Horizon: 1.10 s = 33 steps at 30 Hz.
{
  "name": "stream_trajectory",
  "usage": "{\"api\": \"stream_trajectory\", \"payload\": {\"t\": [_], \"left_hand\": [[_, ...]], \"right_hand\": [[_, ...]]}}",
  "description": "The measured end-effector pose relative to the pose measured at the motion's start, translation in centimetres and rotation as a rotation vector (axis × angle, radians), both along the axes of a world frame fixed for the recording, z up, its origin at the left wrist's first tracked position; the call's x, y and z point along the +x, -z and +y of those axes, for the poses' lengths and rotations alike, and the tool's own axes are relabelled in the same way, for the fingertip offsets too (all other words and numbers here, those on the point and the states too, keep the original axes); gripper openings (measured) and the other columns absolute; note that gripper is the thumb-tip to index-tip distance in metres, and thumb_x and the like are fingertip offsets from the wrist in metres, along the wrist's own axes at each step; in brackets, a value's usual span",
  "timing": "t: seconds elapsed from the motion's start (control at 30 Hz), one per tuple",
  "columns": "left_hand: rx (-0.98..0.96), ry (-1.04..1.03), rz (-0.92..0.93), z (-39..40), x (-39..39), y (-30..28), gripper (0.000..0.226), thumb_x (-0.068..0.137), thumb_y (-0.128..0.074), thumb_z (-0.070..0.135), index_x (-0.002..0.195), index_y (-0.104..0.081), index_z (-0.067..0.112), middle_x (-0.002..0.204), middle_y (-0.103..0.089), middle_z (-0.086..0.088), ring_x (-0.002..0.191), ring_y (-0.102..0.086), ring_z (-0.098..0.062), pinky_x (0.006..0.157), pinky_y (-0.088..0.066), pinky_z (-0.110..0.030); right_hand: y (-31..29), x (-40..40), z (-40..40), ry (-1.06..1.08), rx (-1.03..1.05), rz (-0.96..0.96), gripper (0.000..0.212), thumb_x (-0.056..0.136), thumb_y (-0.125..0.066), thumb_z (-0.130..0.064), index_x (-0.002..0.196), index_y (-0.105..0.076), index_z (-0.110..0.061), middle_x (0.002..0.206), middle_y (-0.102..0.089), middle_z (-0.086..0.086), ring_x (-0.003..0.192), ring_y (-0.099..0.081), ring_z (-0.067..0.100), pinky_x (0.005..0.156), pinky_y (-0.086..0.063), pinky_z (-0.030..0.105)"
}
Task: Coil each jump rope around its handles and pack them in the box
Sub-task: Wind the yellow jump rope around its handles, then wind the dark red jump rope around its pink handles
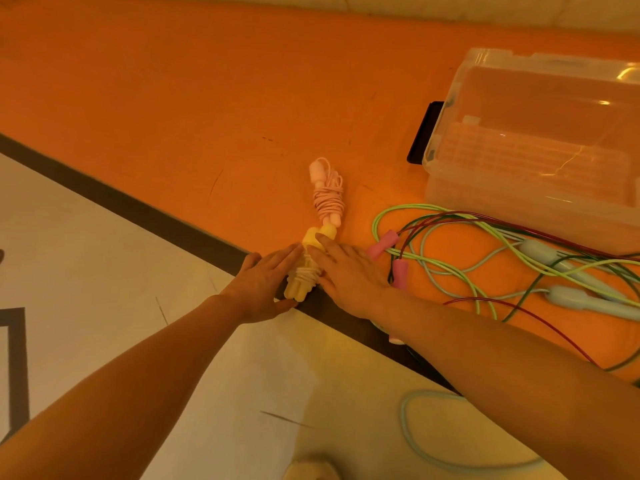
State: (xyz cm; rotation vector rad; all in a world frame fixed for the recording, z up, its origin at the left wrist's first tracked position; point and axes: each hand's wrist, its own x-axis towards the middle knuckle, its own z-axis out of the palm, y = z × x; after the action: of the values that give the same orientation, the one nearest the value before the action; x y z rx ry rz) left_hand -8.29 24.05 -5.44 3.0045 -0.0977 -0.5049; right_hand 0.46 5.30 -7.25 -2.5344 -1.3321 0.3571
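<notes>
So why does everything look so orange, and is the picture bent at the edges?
Head view: warm amber light tints the whole scene; glare streaks the clear box; the wide lens bows the dark floor stripe; focus is slightly soft throughout; both hands, left hand and right hand, cast faint shadows beside the yellow rope bundle.

Likely a gym or playroom: orange floor mat (207, 81) with black border, jump ropes (467, 244) strewn about.
</notes>
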Motion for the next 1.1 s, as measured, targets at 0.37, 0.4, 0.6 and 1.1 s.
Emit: {"api": "stream_trajectory", "payload": {"t": [0.37,0.4,0.6,1.1], "left_hand": [[0.059,0.028,-0.008,-1.1,0.6,-0.6,0.093,0.086,-0.050,0.064,0.153,0.001,0.026,0.160,-0.001,0.006,0.146,-0.010,-0.019,0.115,-0.005,-0.042],[0.061,0.039,-0.026,-1.3,0.7,-0.7,0.090,0.087,-0.046,0.065,0.153,0.000,0.026,0.160,-0.003,0.006,0.146,-0.011,-0.019,0.115,-0.006,-0.043],[0.080,0.137,-0.085,-4.1,2.2,-1.1,0.073,0.093,-0.042,0.057,0.152,-0.013,0.024,0.158,-0.016,0.000,0.143,-0.020,-0.022,0.113,-0.010,-0.043],[0.143,-0.034,0.113,-16.5,7.8,-0.3,0.089,0.083,-0.041,0.072,0.151,-0.012,0.022,0.157,-0.013,-0.009,0.139,-0.021,-0.035,0.112,-0.013,-0.057]], "right_hand": [[-0.8,0.5,-2.1,-0.056,-0.079,-0.087,0.054,0.101,-0.040,-0.033,0.150,-0.020,-0.023,0.158,-0.017,0.002,0.139,-0.028,0.022,0.111,-0.026,0.038],[-0.9,0.5,-2.4,-0.060,-0.085,-0.099,0.054,0.100,-0.041,-0.032,0.149,-0.021,-0.022,0.157,-0.019,0.003,0.138,-0.028,0.022,0.111,-0.027,0.038],[-1.5,1.3,-7.1,-0.073,-0.164,-0.131,0.054,0.098,-0.042,-0.032,0.148,-0.026,-0.020,0.155,-0.024,0.004,0.137,-0.030,0.023,0.111,-0.025,0.037],[-3.2,2.4,-20.4,0.163,-0.318,-0.152,0.048,0.100,-0.036,-0.034,0.145,-0.029,-0.019,0.154,-0.024,0.005,0.135,-0.031,0.025,0.106,-0.026,0.039]]}}
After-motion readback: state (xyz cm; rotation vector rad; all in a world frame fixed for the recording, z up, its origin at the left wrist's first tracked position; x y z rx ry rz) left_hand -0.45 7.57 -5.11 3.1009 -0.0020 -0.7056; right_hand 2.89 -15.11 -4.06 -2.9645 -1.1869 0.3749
